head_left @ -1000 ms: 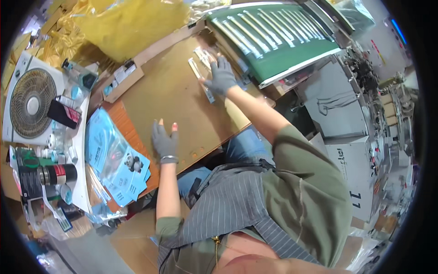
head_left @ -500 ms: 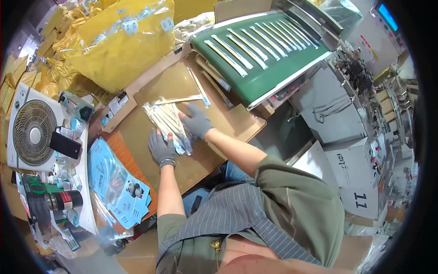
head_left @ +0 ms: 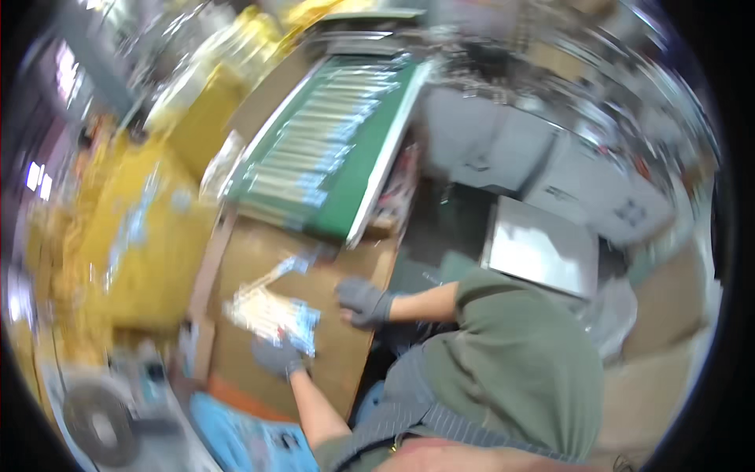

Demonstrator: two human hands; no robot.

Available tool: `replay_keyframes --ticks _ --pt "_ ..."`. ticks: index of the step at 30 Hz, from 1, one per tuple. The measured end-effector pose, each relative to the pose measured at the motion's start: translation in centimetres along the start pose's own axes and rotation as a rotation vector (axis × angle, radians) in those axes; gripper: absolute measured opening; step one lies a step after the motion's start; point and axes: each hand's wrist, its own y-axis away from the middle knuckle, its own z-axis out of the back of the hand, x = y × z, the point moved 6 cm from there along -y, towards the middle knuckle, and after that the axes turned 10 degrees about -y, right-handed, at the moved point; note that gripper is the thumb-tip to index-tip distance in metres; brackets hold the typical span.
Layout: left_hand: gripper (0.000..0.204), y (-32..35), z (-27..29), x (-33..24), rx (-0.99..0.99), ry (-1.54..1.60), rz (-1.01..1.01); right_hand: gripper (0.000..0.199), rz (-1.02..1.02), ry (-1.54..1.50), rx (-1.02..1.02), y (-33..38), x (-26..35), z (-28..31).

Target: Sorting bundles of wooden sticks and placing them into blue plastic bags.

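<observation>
The picture is smeared by head motion. A bundle of long clear packets [head_left: 271,313] lies on the brown cardboard worktop [head_left: 346,366]. My left hand [head_left: 277,358], in a grey glove, is at the bundle's near end and seems to grip it. My right hand [head_left: 363,301], also in a grey glove, rests on the cardboard to the right of the bundle, apart from it, with nothing seen in it. One more packet [head_left: 295,263] lies just beyond the bundle.
A green conveyor belt [head_left: 358,169] carrying several long packets slopes away behind the worktop. Yellow bags [head_left: 134,236] pile up on the left. A fan [head_left: 94,421] and blue leaflets [head_left: 236,440] are at the lower left. A grey metal box [head_left: 539,248] stands on the right.
The view has swung sharply and blurred. My right hand has come off the bundle and moved right onto bare cardboard. My left hand stays at the bundle's near end.
</observation>
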Motion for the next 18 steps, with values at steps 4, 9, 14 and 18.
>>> replay_keyframes --ticks 4,9,14,18 --pt "0.086 -0.8 -0.6 -0.1 -0.201 -0.074 0.079 0.032 0.146 0.02 -0.139 0.5 0.3 -0.9" --pt "0.08 -0.8 1.7 -3.9 -0.151 0.04 0.001 0.036 0.118 0.025 -0.128 1.1 -0.2 -0.3" --pt "0.076 -1.6 0.5 -3.1 -0.119 0.095 0.024 0.039 0.143 0.08 -0.119 0.8 -0.7 -0.7" --pt "0.073 -1.4 -0.1 -2.7 -0.168 0.052 -0.002 0.04 0.118 0.05 -0.084 0.5 -0.8 -0.9"
